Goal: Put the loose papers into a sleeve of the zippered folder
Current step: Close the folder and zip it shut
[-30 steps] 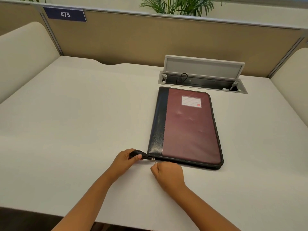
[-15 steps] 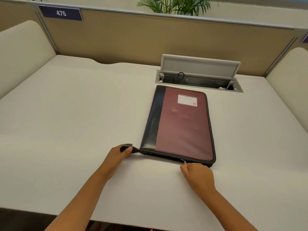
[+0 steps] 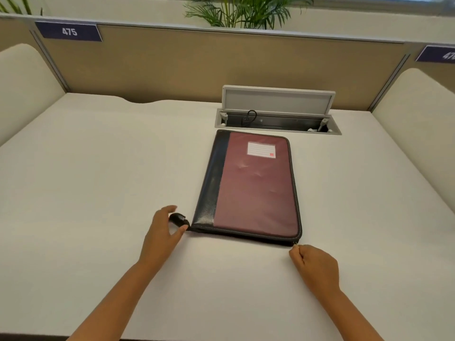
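Observation:
A maroon zippered folder [image 3: 256, 188] with a black spine strip and a white label lies flat and closed on the white desk [image 3: 98, 180]. My left hand [image 3: 161, 233] is at its near left corner, thumb and fingers loosely around the black strap tab [image 3: 179, 219] that sticks out there. My right hand [image 3: 314, 265] is at the near right corner, fingers pinched on the small metal zipper pull [image 3: 295, 244]. No loose papers are in view.
An open cable hatch [image 3: 277, 119] with its raised lid is set in the desk just behind the folder. Tan partition panels [image 3: 197, 70] with number plates close the back; cream dividers stand on both sides. A plant rises behind the partition.
My right hand has drawn the zipper pull along the folder's near edge from the left corner to the right corner. My left hand has stayed at the strap tab and loosened its fingers.

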A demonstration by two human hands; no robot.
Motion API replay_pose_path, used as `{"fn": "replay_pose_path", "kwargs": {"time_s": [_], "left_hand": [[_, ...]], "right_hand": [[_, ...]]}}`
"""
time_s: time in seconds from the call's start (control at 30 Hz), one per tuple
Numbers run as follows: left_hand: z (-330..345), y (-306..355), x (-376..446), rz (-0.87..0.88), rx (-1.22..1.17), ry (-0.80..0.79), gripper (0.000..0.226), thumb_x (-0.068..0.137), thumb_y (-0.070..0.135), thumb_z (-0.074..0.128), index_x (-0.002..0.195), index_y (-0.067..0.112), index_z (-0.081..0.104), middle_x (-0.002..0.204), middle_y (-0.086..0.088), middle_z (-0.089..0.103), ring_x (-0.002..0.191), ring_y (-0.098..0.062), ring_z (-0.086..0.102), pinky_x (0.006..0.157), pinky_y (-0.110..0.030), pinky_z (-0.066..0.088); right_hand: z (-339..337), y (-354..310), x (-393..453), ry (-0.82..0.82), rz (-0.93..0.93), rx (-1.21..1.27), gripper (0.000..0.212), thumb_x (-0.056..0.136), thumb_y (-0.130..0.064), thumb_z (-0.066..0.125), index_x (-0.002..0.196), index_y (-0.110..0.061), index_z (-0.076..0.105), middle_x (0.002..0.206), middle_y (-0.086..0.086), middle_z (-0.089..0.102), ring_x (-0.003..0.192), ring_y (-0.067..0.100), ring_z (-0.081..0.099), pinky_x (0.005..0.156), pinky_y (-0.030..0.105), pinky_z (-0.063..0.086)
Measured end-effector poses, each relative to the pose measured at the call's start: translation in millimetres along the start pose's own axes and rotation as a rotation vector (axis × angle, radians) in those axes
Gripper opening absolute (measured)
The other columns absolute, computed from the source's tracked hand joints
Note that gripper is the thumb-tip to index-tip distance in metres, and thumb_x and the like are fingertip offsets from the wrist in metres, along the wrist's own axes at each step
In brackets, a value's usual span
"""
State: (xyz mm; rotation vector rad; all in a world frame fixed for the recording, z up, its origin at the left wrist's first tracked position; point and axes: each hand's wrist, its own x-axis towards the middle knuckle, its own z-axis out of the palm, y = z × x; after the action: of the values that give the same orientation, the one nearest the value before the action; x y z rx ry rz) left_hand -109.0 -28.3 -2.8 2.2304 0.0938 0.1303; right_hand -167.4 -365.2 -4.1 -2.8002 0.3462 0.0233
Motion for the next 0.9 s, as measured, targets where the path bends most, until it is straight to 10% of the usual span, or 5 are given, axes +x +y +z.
{"fn": "replay_pose_path", "kwargs": {"time_s": [0.23,0.67,0.9], "left_hand": [[15.1,15.0,13.7,0.39,0.486,-0.198,0.084,0.069,0.047,0.073,0.139,0.025,0.034,0.153,-0.001,0.024,0.141,-0.023,0.019,0.112,-0.047,0.02],[38.4,19.7,24.3,0.409,0.572,-0.39,0.066,0.083,0.059,0.037,0.141,0.038,0.012,0.148,0.016,-0.001,0.144,-0.019,0.002,0.115,-0.04,0.016],[28.3,30.7,4.4,0.508,0.548,-0.311,0.075,0.088,0.06,0.002,0.131,0.021,0.049,0.141,-0.007,0.045,0.132,-0.038,0.035,0.093,-0.045,0.049]], "right_hand": [[2.5,1.8,0.4,0.041,0.02,0.03,0.046,0.089,-0.034,0.049,0.051,-0.021,0.027,0.044,0.0,0.034,0.045,0.014,0.034,0.043,0.024,0.022],[-1.6,4.0,3.8,0.072,0.082,0.248,0.017,0.085,-0.034,0.058,0.072,-0.031,0.047,0.049,-0.011,0.045,0.047,0.003,0.044,0.044,0.019,0.031],[-8.4,19.0,8.4,-0.062,0.096,0.481,0.016,0.08,-0.032,0.065,0.066,-0.032,0.057,0.044,-0.01,0.044,0.042,0.004,0.038,0.046,0.017,0.031]]}}
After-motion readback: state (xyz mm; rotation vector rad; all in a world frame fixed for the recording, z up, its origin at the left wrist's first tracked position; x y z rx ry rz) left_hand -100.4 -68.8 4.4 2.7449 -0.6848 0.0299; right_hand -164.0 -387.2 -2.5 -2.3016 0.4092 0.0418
